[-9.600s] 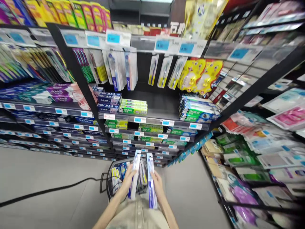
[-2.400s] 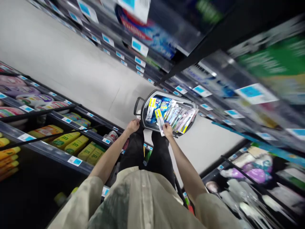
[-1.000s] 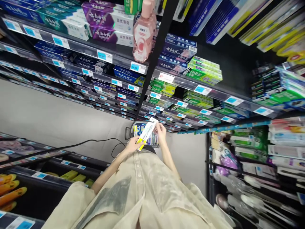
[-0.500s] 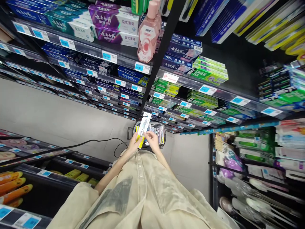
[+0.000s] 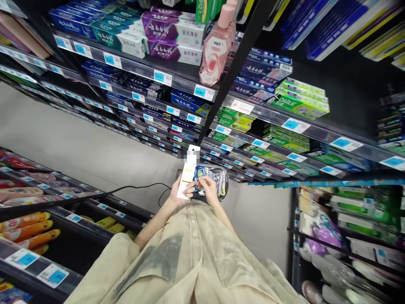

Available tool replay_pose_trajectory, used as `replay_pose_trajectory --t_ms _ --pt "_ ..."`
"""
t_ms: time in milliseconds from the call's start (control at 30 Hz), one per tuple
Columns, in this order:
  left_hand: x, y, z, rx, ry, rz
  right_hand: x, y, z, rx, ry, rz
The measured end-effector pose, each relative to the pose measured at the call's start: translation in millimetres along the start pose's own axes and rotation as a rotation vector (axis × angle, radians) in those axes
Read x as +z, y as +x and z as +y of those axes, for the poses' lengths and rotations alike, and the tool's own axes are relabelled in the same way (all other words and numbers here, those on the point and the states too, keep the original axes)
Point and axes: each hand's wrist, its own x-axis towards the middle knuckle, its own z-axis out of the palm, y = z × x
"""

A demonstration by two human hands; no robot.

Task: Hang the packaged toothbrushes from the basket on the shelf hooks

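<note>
My left hand is closed round the lower part of a long white toothbrush pack, a flat card with a hang hole at its top and a yellow band. The pack's plain side faces up, and part of it is blurred out. Just to its right is my right hand, its thumb and fingertips drawn together; whether anything small is between them I cannot make out. Below both hands stands a dark basket holding several upright packs and a blue pack.
Ahead runs a shelf with toothpaste boxes and a pink mouthwash bottle. A black cable crosses on the left above lower shelves. Hanging goods line the right side. Grey floor lies between.
The toothbrush pack has been turned over in my left hand, from its printed side to a plainer white one. My right hand has moved slightly right and down, and the view has shifted left.
</note>
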Motion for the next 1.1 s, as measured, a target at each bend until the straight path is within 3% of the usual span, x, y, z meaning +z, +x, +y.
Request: replay_pose_trajectory --t_ms 267,500,733,900,967,1100 --pt "5.9 11 -8 0.043 0.046 0.095 -2 3 -3 0.031 0.0 -0.002" --pt "11.2 19 -19 0.333 0.386 0.25 -4 5 -1 0.024 -0.034 0.002" --pt "8.6 21 -16 0.385 0.57 0.355 -1 9 6 0.007 -0.05 0.025" --pt "11.4 15 -9 0.43 0.704 0.328 0 11 12 -0.152 -0.177 0.015" --pt "4.1 19 -7 0.449 0.824 0.393 -1 14 13 -0.221 -0.244 0.017" --pt "1.2 30 -4 0.352 0.906 0.399 0 17 8 -0.183 -0.264 0.057"
